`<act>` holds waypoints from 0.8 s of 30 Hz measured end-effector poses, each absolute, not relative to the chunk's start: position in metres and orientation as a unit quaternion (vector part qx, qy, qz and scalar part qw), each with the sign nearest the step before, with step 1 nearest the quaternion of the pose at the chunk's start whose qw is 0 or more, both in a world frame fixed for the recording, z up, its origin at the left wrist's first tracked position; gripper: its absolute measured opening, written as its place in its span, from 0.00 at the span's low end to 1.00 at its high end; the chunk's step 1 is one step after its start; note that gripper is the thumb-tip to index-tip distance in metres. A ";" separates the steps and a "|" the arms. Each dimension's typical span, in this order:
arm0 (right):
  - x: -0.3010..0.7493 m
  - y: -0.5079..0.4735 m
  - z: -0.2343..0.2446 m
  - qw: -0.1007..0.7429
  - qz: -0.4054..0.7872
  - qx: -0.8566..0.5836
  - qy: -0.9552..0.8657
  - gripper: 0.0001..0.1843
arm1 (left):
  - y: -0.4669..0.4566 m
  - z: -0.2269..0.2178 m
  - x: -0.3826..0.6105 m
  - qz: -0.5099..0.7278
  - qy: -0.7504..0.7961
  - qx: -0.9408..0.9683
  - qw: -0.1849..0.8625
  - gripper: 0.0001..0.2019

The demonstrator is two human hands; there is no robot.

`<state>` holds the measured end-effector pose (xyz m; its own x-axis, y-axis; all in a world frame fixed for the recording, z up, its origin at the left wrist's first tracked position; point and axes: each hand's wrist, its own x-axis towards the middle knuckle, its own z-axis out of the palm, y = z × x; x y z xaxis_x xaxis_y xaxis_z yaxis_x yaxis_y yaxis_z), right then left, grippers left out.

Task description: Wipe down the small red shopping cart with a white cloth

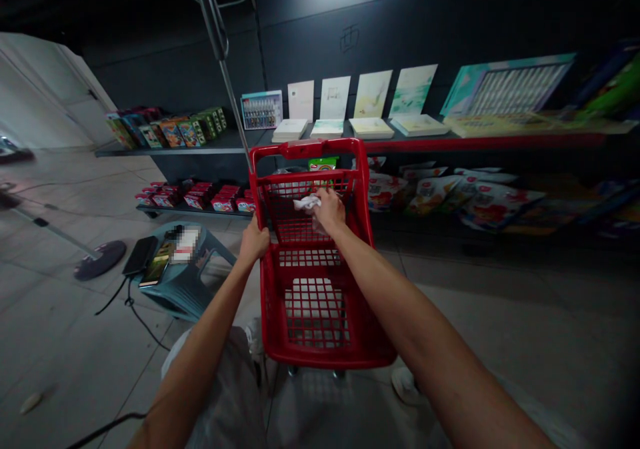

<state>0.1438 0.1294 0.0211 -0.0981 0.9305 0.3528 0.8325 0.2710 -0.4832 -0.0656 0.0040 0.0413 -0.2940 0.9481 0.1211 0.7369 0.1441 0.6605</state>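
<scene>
A red plastic shopping basket cart [267, 302] with grid panels stands tilted toward me, directly in front of my legs. My left hand [254, 241] is closed around its left rim. Inside the upper part of the cart, my right hand [330, 210] grips a crumpled white cloth [307, 201] against or very near the far grid panel. Part of the cloth is hidden by my fingers. The cart's red handle [310, 148] rises at the far end, close to the shelf edge.
A dark shelf [215, 144] holds boxes, upright notebooks [334, 97] and pen sets [263, 110]; bagged snacks [433, 192] and red packs [199, 196] sit below. At left are a blue-grey stool [200, 289] bearing a phone [156, 266], floor cables and a round stand base [100, 260].
</scene>
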 end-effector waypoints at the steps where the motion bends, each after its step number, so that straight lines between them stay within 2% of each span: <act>1: 0.144 0.130 0.026 0.345 0.067 -0.581 -0.734 0.15 | 0.004 0.042 -0.065 0.317 0.741 0.570 0.164 0.32; 4: 0.148 0.132 0.040 0.474 0.020 -0.533 -0.701 0.14 | 0.003 0.043 -0.064 0.313 0.742 0.572 0.156 0.32; 6: 0.151 0.134 0.041 0.510 0.004 -0.534 -0.674 0.16 | 0.002 0.044 -0.064 0.311 0.743 0.573 0.152 0.31; 8: 0.154 0.136 0.036 0.477 0.007 -0.568 -0.671 0.18 | 0.002 0.044 -0.064 0.310 0.745 0.571 0.152 0.31; 12: 0.153 0.135 0.016 0.292 0.042 -0.614 -0.732 0.21 | 0.003 0.044 -0.064 0.311 0.747 0.567 0.154 0.30; 15: 0.151 0.132 0.007 0.213 0.066 -0.616 -0.755 0.22 | 0.003 0.046 -0.064 0.305 0.752 0.562 0.159 0.29; 20: 0.148 0.126 0.008 0.177 0.127 -0.590 -0.778 0.19 | 0.001 0.051 -0.060 0.298 0.754 0.567 0.145 0.27; 22: 0.146 0.124 0.015 0.199 0.120 -0.577 -0.783 0.18 | 0.000 0.051 -0.059 0.299 0.754 0.568 0.141 0.28; 24: 0.145 0.123 0.026 0.264 0.090 -0.555 -0.784 0.16 | -0.001 0.051 -0.059 0.295 0.755 0.570 0.139 0.29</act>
